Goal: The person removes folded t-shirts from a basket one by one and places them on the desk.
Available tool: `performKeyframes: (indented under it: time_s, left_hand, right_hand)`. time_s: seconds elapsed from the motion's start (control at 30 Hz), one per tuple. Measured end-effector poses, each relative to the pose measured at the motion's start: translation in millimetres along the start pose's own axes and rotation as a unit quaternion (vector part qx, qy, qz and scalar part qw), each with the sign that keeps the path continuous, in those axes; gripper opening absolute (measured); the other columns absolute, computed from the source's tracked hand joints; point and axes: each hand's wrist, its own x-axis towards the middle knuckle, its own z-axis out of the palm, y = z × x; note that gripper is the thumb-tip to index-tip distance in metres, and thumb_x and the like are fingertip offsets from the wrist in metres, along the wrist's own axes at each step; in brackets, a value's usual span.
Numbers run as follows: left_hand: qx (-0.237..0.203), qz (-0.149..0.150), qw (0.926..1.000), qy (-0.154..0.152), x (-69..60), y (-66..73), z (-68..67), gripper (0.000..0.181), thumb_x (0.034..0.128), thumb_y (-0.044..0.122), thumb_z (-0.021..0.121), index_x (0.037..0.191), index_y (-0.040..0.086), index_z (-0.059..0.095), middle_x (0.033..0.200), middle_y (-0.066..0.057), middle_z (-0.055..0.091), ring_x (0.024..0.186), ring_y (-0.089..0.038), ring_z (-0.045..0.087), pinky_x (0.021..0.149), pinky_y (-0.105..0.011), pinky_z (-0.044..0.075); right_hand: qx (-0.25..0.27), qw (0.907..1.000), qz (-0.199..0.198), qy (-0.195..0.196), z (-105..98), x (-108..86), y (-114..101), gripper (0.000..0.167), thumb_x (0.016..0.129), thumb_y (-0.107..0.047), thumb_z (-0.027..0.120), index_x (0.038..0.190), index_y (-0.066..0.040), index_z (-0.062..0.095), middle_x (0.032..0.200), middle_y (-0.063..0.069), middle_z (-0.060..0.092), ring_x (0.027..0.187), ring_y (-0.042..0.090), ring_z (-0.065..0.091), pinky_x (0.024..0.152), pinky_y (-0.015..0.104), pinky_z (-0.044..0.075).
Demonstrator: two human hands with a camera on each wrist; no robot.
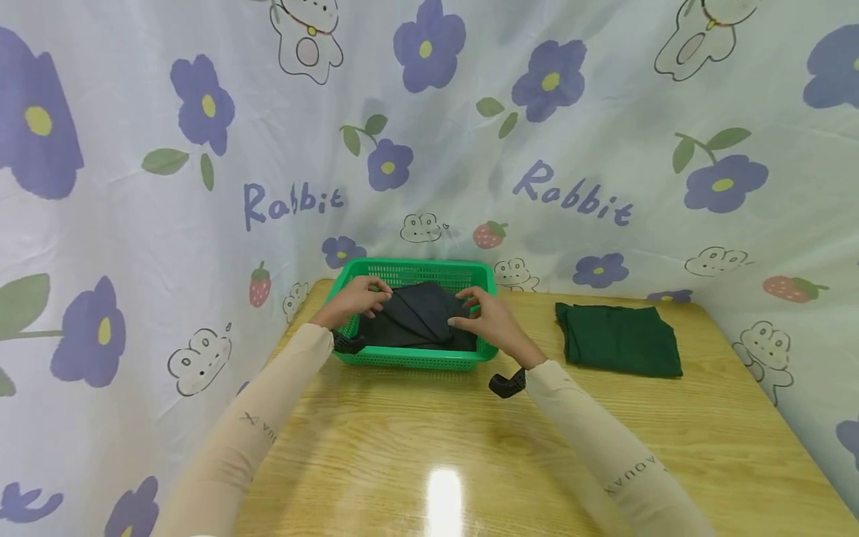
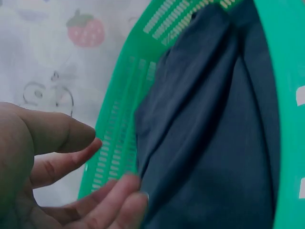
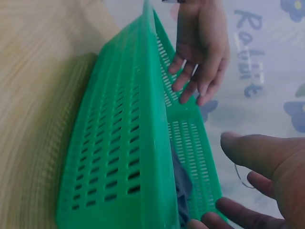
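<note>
Dark navy folded cloth lies inside a green plastic basket; its folds slant across it in the left wrist view. My left hand hovers over the basket's left side, fingers loosely bent and thumb apart from them. In the left wrist view its fingertips are close to the cloth's edge; whether they touch it I cannot tell. Above the right side is my right hand, thumb and fingers spread apart with nothing gripped. The right wrist view shows that hand's thumb beside the basket rim.
A folded dark green cloth lies on the wooden table to the right of the basket. A patterned curtain hangs behind the table and along its sides. Black wrist devices sit at both cuffs.
</note>
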Motion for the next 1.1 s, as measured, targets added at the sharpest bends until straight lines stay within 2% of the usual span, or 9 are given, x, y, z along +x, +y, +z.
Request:
performKeyframes:
  time_s: [0.1, 0.23, 0.43, 0.57, 0.7, 0.77, 0.93, 1.1]
  left_hand:
    - [0.016, -0.015, 0.9998, 0.001, 1.5, -6.2, -3.5, 0.037, 0.1102, 0.019, 0.051, 0.137, -0.005, 0.055, 0.141, -0.023, 0.05, 0.122, -0.047, 0.051, 0.098, -0.056, 0.048]
    - [0.03, -0.029, 0.9991, -0.01, 3.2, -13.6, -6.2, 0.037, 0.1101, 0.02, 0.051, 0.139, -0.004, 0.053, 0.148, -0.025, 0.043, 0.132, -0.045, 0.046, 0.102, -0.056, 0.047]
    - [0.03, -0.04, 0.9984, -0.028, 7.4, -19.4, -9.4, 0.039, 0.1098, 0.019, 0.051, 0.14, -0.005, 0.05, 0.149, -0.027, 0.042, 0.14, -0.048, 0.038, 0.105, -0.059, 0.044]
    - [0.04, -0.054, 0.997, -0.039, 10.6, -21.3, -10.6, 0.04, 0.1097, 0.021, 0.052, 0.142, -0.002, 0.049, 0.153, -0.025, 0.039, 0.141, -0.046, 0.038, 0.103, -0.057, 0.046]
    - [0.06, -0.068, 0.9945, -0.052, 12.7, -22.0, -11.7, 0.041, 0.1098, 0.025, 0.051, 0.144, 0.002, 0.048, 0.155, -0.024, 0.035, 0.128, -0.043, 0.044, 0.091, -0.053, 0.047]
    - [0.066, -0.072, 0.9934, -0.059, 13.1, -22.9, -12.2, 0.043, 0.1096, 0.027, 0.051, 0.145, 0.003, 0.046, 0.156, -0.025, 0.032, 0.127, -0.044, 0.043, 0.092, -0.054, 0.045]
    - [0.06, -0.101, 0.9896, -0.083, 14.6, -29.1, -13.3, 0.046, 0.1096, 0.029, 0.05, 0.148, 0.004, 0.044, 0.16, -0.027, 0.025, 0.142, -0.049, 0.034, 0.104, -0.058, 0.043]
    - [0.05, -0.123, 0.9871, -0.09, 15.2, -35.5, -14.9, 0.045, 0.1095, 0.031, 0.051, 0.147, 0.005, 0.048, 0.163, -0.026, 0.023, 0.132, -0.044, 0.045, 0.088, -0.046, 0.052]
  right_hand:
    - [0.01, 0.9998, 0.013, -0.009, 4, 4.8, 0, 0.055, 0.094, -0.033, 0.079, 0.14, -0.015, 0.056, 0.132, 0.02, 0.06, 0.101, 0.028, 0.064, 0.077, 0.043, 0.057]
    - [0.01, 0.9994, 0.03, -0.015, 9, 11.6, -1, 0.059, 0.093, -0.034, 0.08, 0.141, -0.012, 0.054, 0.136, 0.021, 0.058, 0.103, 0.031, 0.063, 0.08, 0.046, 0.055]
    - [-0.006, 0.9971, 0.05, -0.056, 17, 20.4, -6, 0.072, 0.092, -0.039, 0.08, 0.149, -0.01, 0.048, 0.143, 0.021, 0.053, 0.122, 0.036, 0.059, 0.093, 0.051, 0.053]
    - [-0.007, 0.9948, 0.062, -0.08, 23, 24.1, -10, 0.079, 0.091, -0.041, 0.08, 0.154, -0.01, 0.043, 0.148, 0.02, 0.048, 0.132, 0.037, 0.051, 0.101, 0.053, 0.048]
    - [-0.017, 0.9938, 0.079, -0.076, 30, 25.5, -10, 0.079, 0.091, -0.04, 0.081, 0.154, -0.011, 0.042, 0.151, 0.021, 0.043, 0.135, 0.038, 0.047, 0.104, 0.054, 0.046]
    - [-0.02, 0.9934, 0.089, -0.07, 33, 25.7, -9, 0.078, 0.091, -0.039, 0.081, 0.153, -0.012, 0.042, 0.152, 0.022, 0.041, 0.135, 0.038, 0.047, 0.104, 0.054, 0.046]
    - [-0.003, 0.992, 0.11, -0.062, 40, 26.0, -6, 0.08, 0.089, -0.034, 0.084, 0.154, -0.011, 0.041, 0.153, 0.026, 0.035, 0.132, 0.041, 0.047, 0.102, 0.055, 0.046]
    - [0.021, 0.9899, 0.13, -0.053, 44, 27.2, -5, 0.084, 0.087, -0.029, 0.086, 0.155, -0.01, 0.039, 0.154, 0.028, 0.03, 0.134, 0.044, 0.046, 0.103, 0.056, 0.046]
